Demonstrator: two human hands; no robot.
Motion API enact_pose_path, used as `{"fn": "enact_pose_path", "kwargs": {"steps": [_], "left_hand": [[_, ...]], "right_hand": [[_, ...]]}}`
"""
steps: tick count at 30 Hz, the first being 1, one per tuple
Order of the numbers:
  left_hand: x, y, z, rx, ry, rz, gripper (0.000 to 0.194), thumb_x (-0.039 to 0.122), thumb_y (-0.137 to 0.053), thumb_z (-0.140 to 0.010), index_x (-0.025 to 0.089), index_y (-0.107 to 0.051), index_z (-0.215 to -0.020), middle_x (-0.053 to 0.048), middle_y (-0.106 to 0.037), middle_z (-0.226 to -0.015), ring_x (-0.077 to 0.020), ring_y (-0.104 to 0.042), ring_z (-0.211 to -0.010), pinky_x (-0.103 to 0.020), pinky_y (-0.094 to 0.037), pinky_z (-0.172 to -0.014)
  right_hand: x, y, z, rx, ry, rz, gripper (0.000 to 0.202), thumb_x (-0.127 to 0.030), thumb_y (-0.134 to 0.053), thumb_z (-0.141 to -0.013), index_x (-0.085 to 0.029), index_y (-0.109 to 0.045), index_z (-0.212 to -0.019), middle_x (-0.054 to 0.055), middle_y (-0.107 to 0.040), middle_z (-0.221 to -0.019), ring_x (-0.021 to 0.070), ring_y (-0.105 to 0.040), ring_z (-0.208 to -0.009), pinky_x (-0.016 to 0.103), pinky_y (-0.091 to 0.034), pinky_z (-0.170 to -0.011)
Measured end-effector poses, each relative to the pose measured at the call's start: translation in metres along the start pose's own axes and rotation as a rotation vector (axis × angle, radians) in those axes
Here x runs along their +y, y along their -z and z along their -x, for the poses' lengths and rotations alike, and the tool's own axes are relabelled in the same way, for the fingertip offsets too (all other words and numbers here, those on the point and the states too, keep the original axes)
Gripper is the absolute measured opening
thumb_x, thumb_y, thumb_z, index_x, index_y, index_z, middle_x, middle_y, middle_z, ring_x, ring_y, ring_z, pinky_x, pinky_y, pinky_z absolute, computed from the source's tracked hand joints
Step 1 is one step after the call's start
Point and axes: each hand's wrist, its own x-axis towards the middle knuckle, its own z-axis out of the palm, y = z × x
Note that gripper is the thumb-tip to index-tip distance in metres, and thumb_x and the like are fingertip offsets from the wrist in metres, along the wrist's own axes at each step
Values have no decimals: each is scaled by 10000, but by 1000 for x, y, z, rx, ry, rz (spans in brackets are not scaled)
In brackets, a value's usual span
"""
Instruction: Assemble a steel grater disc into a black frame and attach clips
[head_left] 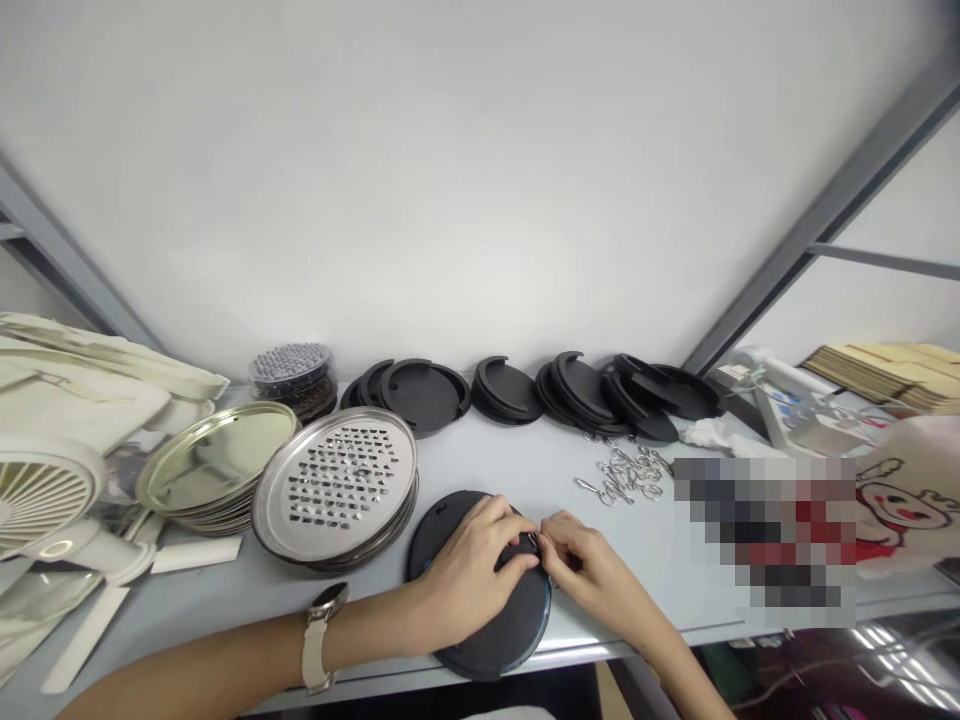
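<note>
A round black disc [491, 635] lies at the table's front edge. Across its top rests my left hand [472, 570], a watch on the wrist, with thumb and fingers drawn together near the disc's right rim. My right hand [581, 565] is at that rim too, its fingers pinched close to the left fingertips. Between the two hands shows a small shiny metal piece [532, 538]; its shape is mostly hidden. Several metal clips [626, 475] lie in a loose pile beyond my right hand.
Left of the disc are stacked perforated metal discs [337, 490], gold-coloured plates [225, 460] and a white fan [45, 500]. Black round holders [427, 395] line the wall. Cardboard pieces [892, 375] and a printed bag [911, 500] are on the right.
</note>
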Motion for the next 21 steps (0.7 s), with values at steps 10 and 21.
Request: {"fn": "enact_pose_path", "kwargs": {"steps": [10, 21], "left_hand": [[0, 1, -1, 11, 8, 3, 181, 108, -621, -810, 219, -640, -952, 0, -543, -883, -166, -514, -868, -288, -432, -792], [-8, -6, -1, 56, 37, 80, 209, 98, -656, -769, 210, -617, -941, 2, -546, -896, -155, -537, -835, -295, -448, -808]], "right_hand": [[0, 2, 1, 0, 20, -30, 358, -280, -356, -966, -205, -378, -616, -23, -437, -606, 161, -479, -673, 268, -369, -619], [1, 2, 1, -22, 43, -5, 329, -253, -365, -960, -208, -364, -634, -22, -432, -622, 164, -475, -682, 276, -374, -619]]}}
